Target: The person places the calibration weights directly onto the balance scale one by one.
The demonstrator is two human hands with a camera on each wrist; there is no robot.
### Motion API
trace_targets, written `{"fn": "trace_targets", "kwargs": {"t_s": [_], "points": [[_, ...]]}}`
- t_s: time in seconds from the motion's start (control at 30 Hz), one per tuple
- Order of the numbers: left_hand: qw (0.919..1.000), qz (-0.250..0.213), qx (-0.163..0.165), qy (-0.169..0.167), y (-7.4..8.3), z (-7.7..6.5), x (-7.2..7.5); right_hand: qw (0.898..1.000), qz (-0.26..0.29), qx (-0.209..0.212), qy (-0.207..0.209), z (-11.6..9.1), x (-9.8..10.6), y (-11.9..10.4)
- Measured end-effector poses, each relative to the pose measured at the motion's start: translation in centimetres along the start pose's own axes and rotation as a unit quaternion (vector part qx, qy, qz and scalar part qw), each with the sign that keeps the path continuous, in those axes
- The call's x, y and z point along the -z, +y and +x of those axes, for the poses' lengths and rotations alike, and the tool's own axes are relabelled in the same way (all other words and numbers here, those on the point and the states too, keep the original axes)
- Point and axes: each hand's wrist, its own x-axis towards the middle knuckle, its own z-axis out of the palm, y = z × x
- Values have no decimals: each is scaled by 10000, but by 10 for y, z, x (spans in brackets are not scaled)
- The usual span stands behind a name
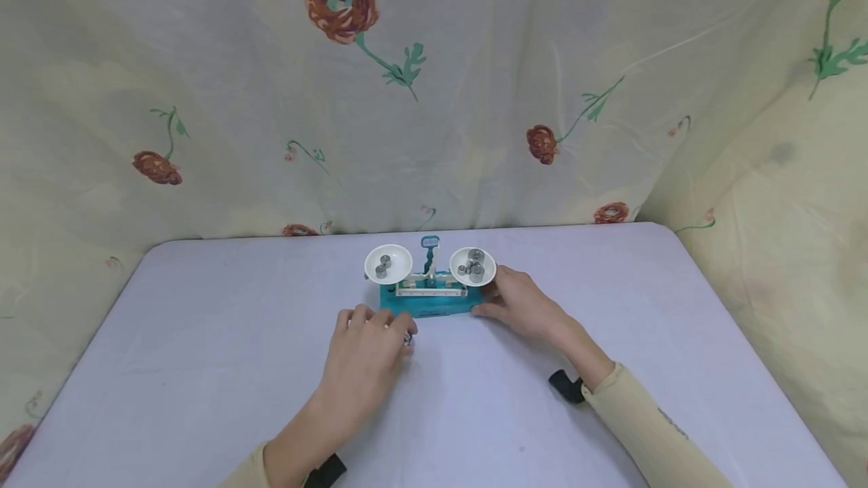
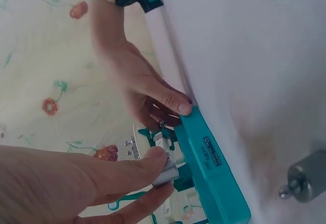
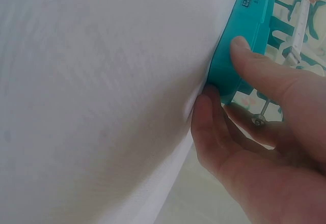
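Observation:
A teal balance scale [image 1: 431,304] with two white pans stands on the table. Its left pan [image 1: 371,271] bears a few metal weights [image 1: 383,266]; the right pan [image 1: 454,257] bears several more [image 1: 477,271]. In front of the scale's left end, my left hand [image 1: 366,356] pinches a cylindrical metal weight [image 2: 167,174] between thumb and finger, seen in the left wrist view. Another knobbed weight [image 2: 308,177] appears at that view's right edge. My right hand [image 1: 524,303] grips the right end of the teal base [image 3: 229,71], thumb on the front face.
A pale cloth covers the table [image 1: 203,367]. Behind it and at the right hangs a flower-patterned curtain [image 1: 461,96]. Black wrist mounts [image 1: 566,386] sit under both forearms.

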Motion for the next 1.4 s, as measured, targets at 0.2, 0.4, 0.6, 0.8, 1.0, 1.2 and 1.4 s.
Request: {"fn": "trace_targets", "kwargs": {"t_s": [0.2, 0.4, 0.6, 0.8, 1.0, 1.2, 1.4], "points": [[9998, -122, 45, 173, -4, 6, 0, 10000, -8, 18, 16, 0, 1, -1], [9989, -97, -6, 448, -7, 11, 4, 10000, -7, 38, 56, -1, 2, -2], [9983, -65, -15, 584, -9, 15, 9, 10000, -13, 41, 61, 0, 3, -1], [9963, -185, 24, 844, -11, 17, 11, 9999, -28, 111, 50, 1, 3, 0], [9934, -363, 158, 1072, -15, 21, 16, 10000, -23, 75, 44, 1, 2, 0], [9930, -312, 289, 1100, -18, 27, 19, 10000, -57, 49, 41, 0, 1, 1], [9914, -272, 328, 1234, -20, 32, 17, 10000, -43, 61, 26, 0, 0, 0]]}}
